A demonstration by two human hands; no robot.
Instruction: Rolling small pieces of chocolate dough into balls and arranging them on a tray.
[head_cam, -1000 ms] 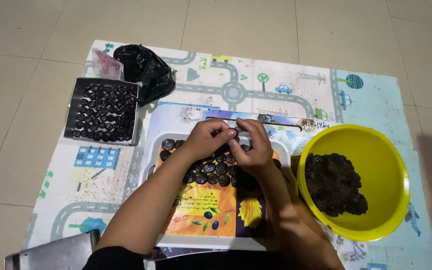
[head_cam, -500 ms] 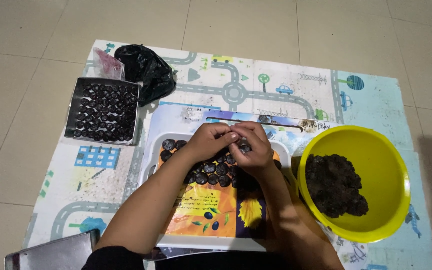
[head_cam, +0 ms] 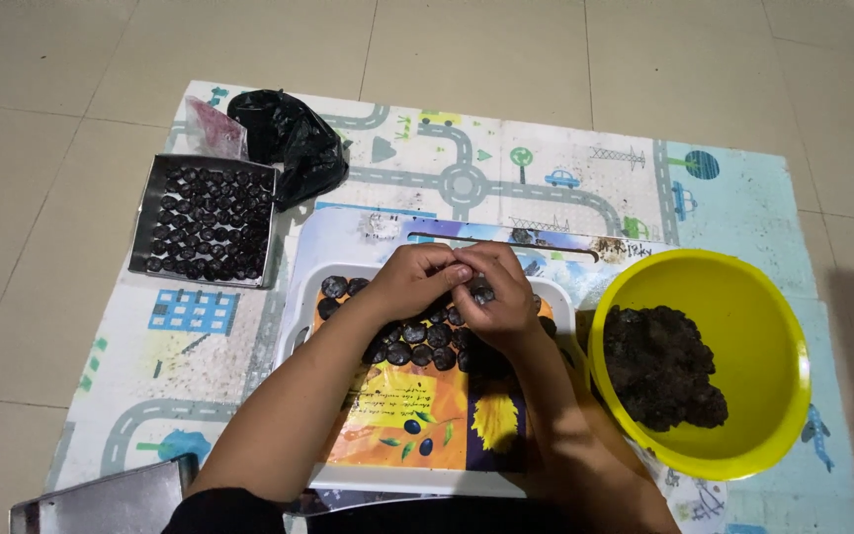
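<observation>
- A metal tray point(head_cam: 206, 220) lies far to the left of the white tray point(head_cam: 298, 316), on the play mat point(head_cam: 565, 148); it is packed with rows of small dark balls.
- A black plastic bag point(head_cam: 289, 143) sits crumpled up and to the left of the white tray, touching the metal tray's upper right corner, with a pinkish clear bag point(head_cam: 212, 127) just beside it.
- A second metal piece point(head_cam: 111, 499) shows at the bottom edge, down and to the left of the white tray; only part of it is in view.
- The white tray lies in the middle of the mat with a colourful printed sheet point(head_cam: 417, 425) lining it. Rows of dark balls point(head_cam: 412, 341) fill its upper end; its lower end shows only the sheet.
- The left hand point(head_cam: 417, 279) hovers over the tray's upper end, fingers curled and meeting the other hand's fingertips.
- The right hand point(head_cam: 496, 297) is just beside it over the same end, fingers bent and pinching a small dark ball point(head_cam: 481, 291) held between the two hands, above the rows. Whether the left hand also grips it or merely touches it, I cannot tell.
- A yellow bowl point(head_cam: 773, 396) stands just to the right of the white tray, holding a lump of dark paste point(head_cam: 659, 371).
</observation>
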